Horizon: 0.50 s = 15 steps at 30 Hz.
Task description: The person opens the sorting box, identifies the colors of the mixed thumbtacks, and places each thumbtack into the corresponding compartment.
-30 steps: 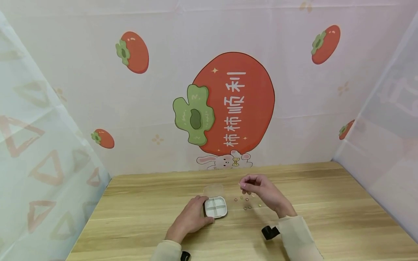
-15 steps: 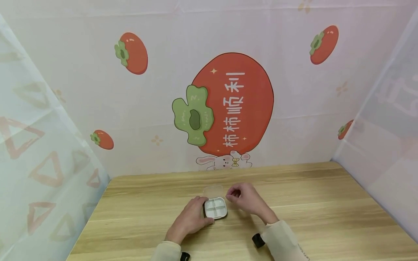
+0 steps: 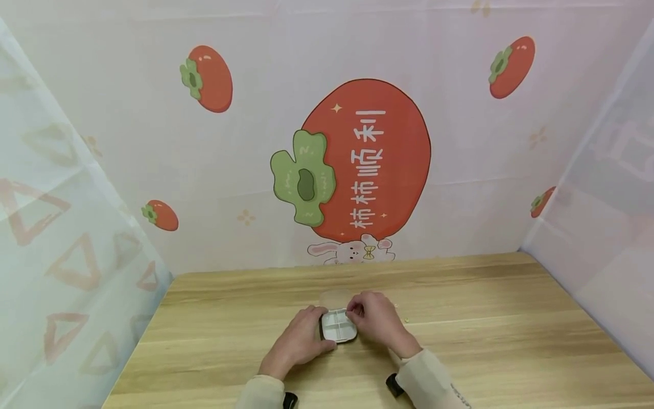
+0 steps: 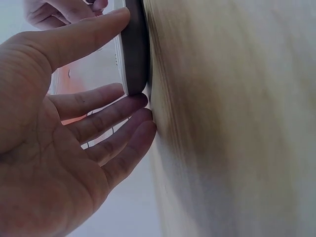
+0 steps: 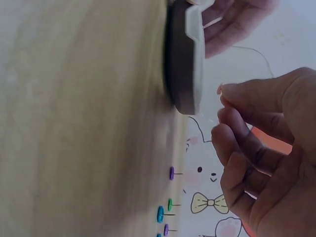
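Note:
A small pill box [image 3: 339, 334] with a white four-part tray and dark base sits on the table, its clear lid [image 3: 334, 296] folded back. My left hand [image 3: 301, 341] grips its left side, thumb at the near edge and fingers round the far left corner. In the left wrist view, thumb and fingertips touch the box's dark side [image 4: 134, 49]. My right hand [image 3: 378, 318] is over the box's right far compartment. Between its thumb and forefinger it pinches a small orange thumbtack [image 5: 219, 90], seen in the right wrist view; most of the tack is hidden.
Several thumbtacks lie with pins up beyond the box in the right wrist view, among them a purple one [image 5: 172, 173], a green one [image 5: 170, 204] and a blue one [image 5: 160, 214]. A persimmon-print cloth [image 3: 245, 142] hangs behind the wooden table [image 3: 511, 329].
My right hand has moved left from above the loose thumbtacks to over the pill box's right far compartment, the tack still pinched. My left hand has stayed on the box.

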{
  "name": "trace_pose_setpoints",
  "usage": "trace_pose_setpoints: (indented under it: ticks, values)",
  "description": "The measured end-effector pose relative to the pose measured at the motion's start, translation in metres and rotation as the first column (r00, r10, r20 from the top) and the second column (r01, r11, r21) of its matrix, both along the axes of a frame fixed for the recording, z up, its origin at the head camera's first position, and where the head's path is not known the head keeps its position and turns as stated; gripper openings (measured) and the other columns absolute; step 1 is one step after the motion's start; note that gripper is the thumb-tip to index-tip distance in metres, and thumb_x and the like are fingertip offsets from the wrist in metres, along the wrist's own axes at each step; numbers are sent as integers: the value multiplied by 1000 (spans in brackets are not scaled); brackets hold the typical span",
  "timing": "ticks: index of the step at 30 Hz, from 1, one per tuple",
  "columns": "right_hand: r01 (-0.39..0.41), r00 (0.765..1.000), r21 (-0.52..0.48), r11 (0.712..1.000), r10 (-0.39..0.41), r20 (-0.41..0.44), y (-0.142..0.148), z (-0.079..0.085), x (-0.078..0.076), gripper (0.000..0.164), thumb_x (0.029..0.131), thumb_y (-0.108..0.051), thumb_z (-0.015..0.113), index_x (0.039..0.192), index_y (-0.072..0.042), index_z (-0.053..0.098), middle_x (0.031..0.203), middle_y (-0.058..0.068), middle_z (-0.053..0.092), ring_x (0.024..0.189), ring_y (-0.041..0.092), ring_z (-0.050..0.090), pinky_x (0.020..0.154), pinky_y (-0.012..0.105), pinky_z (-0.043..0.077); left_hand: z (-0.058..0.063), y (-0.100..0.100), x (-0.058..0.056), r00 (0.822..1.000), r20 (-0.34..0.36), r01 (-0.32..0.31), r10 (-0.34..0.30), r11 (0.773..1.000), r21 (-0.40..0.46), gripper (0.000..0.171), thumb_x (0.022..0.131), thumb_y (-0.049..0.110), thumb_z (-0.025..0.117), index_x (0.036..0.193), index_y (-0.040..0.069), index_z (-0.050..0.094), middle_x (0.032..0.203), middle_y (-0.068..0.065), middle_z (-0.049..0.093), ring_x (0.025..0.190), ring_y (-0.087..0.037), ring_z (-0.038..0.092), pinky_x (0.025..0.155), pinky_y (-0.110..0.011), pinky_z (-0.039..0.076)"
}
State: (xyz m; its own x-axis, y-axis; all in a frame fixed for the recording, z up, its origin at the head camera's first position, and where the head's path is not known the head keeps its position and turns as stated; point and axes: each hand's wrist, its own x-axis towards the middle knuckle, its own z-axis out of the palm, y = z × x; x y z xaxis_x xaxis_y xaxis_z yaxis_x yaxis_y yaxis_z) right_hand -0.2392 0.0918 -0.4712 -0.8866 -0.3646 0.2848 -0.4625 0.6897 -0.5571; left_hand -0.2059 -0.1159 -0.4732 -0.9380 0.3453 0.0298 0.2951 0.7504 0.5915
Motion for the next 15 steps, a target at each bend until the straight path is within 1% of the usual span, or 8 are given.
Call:
trace_pose_setpoints:
  ticks: [3,6,15]
  values:
    - [26,999,16,1000,-26,-31,-2,-2,0,12,84,-6,80,79,-16,75,68,-12,57,63,5,51,57,25,45,1,1,-1,1000,9,1,-1,1000,-4,68,81,28,88,134,0,57,125,-11,60,115,-29,55,98,-52,48]
    - [35,999,28,999,-34,-38,-3,-2,-1,11,83,-7,81,79,-15,76,67,-12,56,62,5,50,55,25,44,3,1,-1,1000,16,-3,3,1000,-8,68,81,29,87,135,0,57,125,-11,60,115,-29,55,98,-51,48]
    - [31,999,46,998,-31,7,-6,-4,0,10,84,-7,80,80,-16,77,67,-12,56,61,6,50,54,25,43,0,1,-2,999,34,-14,14,1000,-24,69,82,29,87,136,0,56,128,-12,59,117,-29,54,101,-52,47]
